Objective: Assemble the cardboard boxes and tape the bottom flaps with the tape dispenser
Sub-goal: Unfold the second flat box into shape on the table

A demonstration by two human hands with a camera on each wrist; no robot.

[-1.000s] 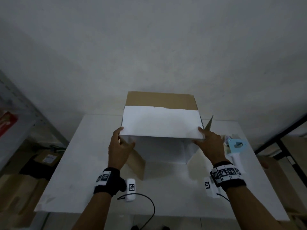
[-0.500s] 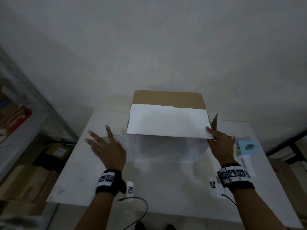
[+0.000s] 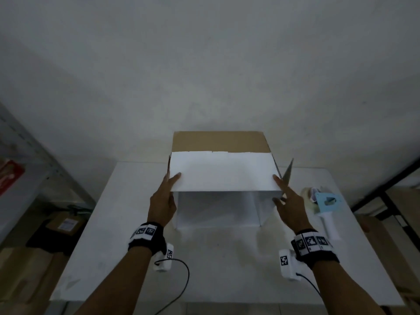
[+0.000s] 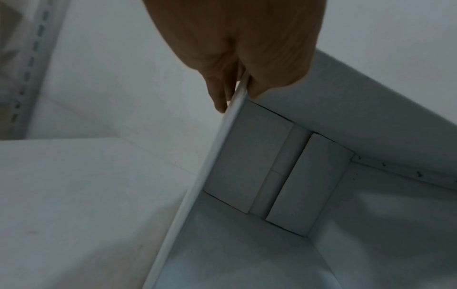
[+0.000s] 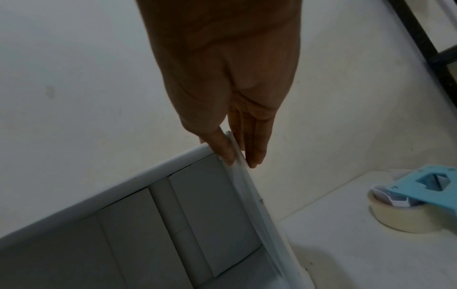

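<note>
A cardboard box point(image 3: 220, 171), brown outside and white inside, lies on its side on the white table point(image 3: 216, 269) with its opening toward me. My left hand point(image 3: 169, 185) pinches the box's left front edge, thumb inside and fingers outside; the left wrist view shows the box edge point(image 4: 222, 136) running between thumb and fingers point(image 4: 237, 99). My right hand point(image 3: 283, 189) pinches the right edge point(image 5: 249, 195) the same way, the thumb and fingers point(image 5: 241, 156) lying on either side of it. The blue tape dispenser point(image 3: 327, 203) lies on the table to the right of the box, untouched, and its tape roll point(image 5: 405, 219) shows in the right wrist view.
A grey metal shelf point(image 3: 27, 167) stands at the left with cardboard boxes point(image 3: 66, 226) on the floor beneath it. A dark metal frame point(image 3: 386, 185) rises at the right. A plain wall is close behind the table.
My left hand, spread over the table half a second ago, is back on the box's left edge. The left side flap that hung forward now stands along the side. My right hand kept its place.
</note>
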